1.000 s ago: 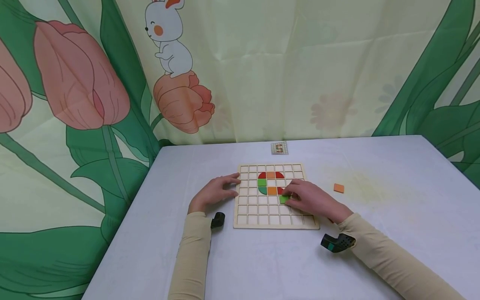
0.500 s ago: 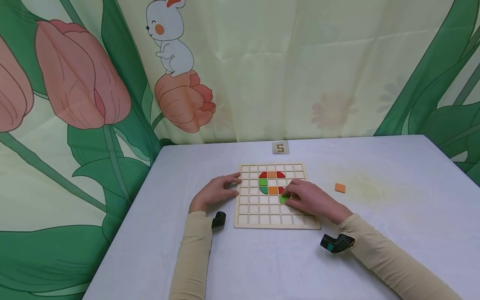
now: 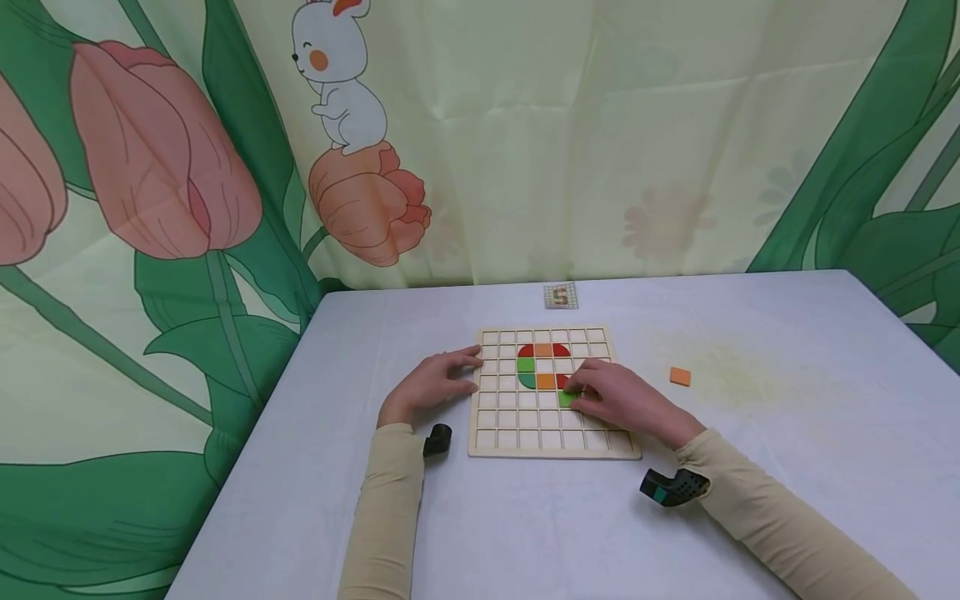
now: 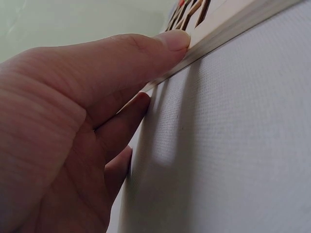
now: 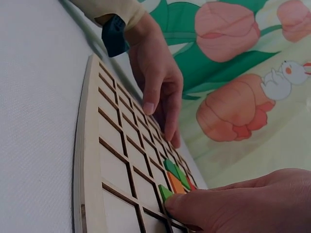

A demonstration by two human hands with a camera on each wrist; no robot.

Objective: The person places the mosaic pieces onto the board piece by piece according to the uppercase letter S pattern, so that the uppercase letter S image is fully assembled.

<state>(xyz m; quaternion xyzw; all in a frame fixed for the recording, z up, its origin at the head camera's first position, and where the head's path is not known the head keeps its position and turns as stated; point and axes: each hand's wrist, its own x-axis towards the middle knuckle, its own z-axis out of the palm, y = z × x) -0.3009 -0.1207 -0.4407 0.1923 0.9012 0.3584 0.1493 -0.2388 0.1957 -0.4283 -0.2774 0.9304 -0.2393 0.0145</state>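
Observation:
On the table lies a square wooden grid board (image 3: 517, 446). My left hand (image 3: 429, 383) rests at its left side, thumb (image 4: 175, 40) against the edge and fingers loosely extended. Between thumb and fingers my right hand (image 3: 630, 402) pinches a green tile (image 3: 567, 400), which sits at a cell right of the board's middle; in the right wrist view the green tile (image 5: 165, 192) shows beside the thumb. Red, orange and green tiles form a C-like shape above it, including an orange tile (image 3: 545, 381) and a partly covered red tile (image 3: 561, 381).
A loose orange square tile (image 3: 680, 377) lies on the white-covered table right of the board. Behind the board is a small card (image 3: 561, 295) with a printed grid pattern. A curtain (image 3: 600, 150) with tulips and a rabbit hangs along the table's back edge.
Both hands stay in place, the left at the board's edge and the right on the green tile. Only a slight shift of the head view shows.

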